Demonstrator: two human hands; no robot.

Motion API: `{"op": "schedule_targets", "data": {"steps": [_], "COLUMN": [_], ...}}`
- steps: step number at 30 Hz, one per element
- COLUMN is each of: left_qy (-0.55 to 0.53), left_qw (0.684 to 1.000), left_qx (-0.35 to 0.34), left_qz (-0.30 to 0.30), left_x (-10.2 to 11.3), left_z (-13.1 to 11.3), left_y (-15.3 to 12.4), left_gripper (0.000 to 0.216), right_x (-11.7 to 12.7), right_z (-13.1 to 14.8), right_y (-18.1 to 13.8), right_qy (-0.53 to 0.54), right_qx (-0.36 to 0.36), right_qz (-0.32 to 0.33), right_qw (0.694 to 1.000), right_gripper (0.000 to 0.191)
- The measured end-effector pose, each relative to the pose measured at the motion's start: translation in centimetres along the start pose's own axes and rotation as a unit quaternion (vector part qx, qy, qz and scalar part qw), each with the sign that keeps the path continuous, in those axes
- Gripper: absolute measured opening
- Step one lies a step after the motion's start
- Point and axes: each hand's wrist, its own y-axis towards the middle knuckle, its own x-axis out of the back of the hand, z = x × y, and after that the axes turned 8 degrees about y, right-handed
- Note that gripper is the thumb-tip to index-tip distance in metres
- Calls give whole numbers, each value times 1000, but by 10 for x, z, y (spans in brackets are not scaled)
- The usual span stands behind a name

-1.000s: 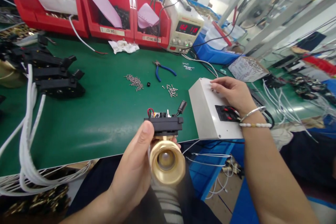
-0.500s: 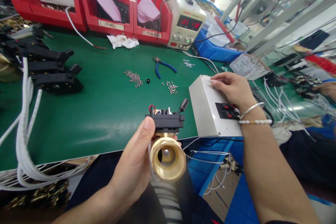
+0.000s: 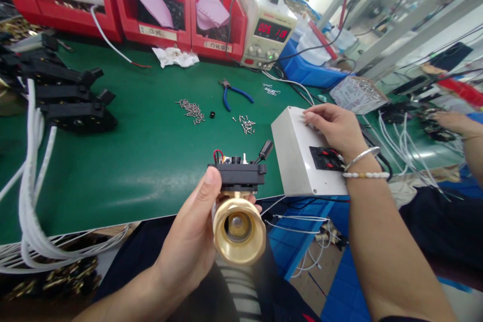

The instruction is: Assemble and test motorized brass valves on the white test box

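Observation:
My left hand (image 3: 194, 221) is wrapped round a brass ball valve (image 3: 239, 234) with a black actuator (image 3: 241, 175) on top. The valve's round mouth faces me, and a metal ball shows inside. On the actuator, bare electronics, a red wire loop and a black upright part (image 3: 265, 150) stick up. My right hand (image 3: 332, 123) rests over the light grey box (image 3: 294, 161), thumb and finger pinched on a small metal switch, mostly hidden by the fingertips. Beside that wrist, a black terminal block (image 3: 324, 158) with red tabs sits on the box.
Blue-handled cutters (image 3: 237, 93), screw piles (image 3: 191, 110) and a small black ring (image 3: 212, 114) lie on the green bench (image 3: 151, 161). Red bins (image 3: 151, 35) and a power supply (image 3: 267, 35) stand behind. Black actuators (image 3: 75, 110) with white cables crowd the left. A co-worker's hand (image 3: 451, 123) is at right.
The power supply's red digits have changed. The valve's mouth has tipped slightly upward in my left hand. My right hand stays on the box; the co-worker's hand reaches further into view.

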Motion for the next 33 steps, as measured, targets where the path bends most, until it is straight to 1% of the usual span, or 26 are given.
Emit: {"op": "schedule_targets", "data": {"steps": [4,9,14,17,19,23,24,28,31,33], "left_qy": [4,6,-6,-3,0,0,0,5,10,9], "left_qw": [1000,1000,1000,1000,1000,1000,1000,1000,1000,999], "left_qx": [1,7,8,0,4,16,17,6,7,11], "left_qz": [2,-16,-3,-6,-11,-19,-19,-14,-18,-29], "left_x": [0,-1,-2,-3,-4,-5,-5,-4,-3,-2], "left_z": [-1,-2,-2,-3,-4,-5,-6,-4,-3,-3], "left_y": [-1,-3,-3,-4,-4,-5,-5,-4,-2,-1], "left_gripper": [43,44,42,42,42,42,41,42,42,42], "right_x": [-1,-2,-3,-2,-1,2,2,0,-2,-3], "right_z": [1,5,7,5,2,1,2,8,10,10], "right_y": [-1,-2,-2,-2,-2,-2,-2,-3,-1,-1], "right_qy": [12,9,8,-5,-11,-21,-25,-26,8,22], "right_qx": [-3,-4,-12,-5,6,21,21,1,-18,-27], "right_qz": [-5,-7,-17,-16,-13,-6,-5,-15,-20,-18], "right_qw": [1000,1000,1000,1000,1000,1000,999,1000,1000,999], "right_gripper": [9,5,5,6,12,34,37,35,48,52]}}
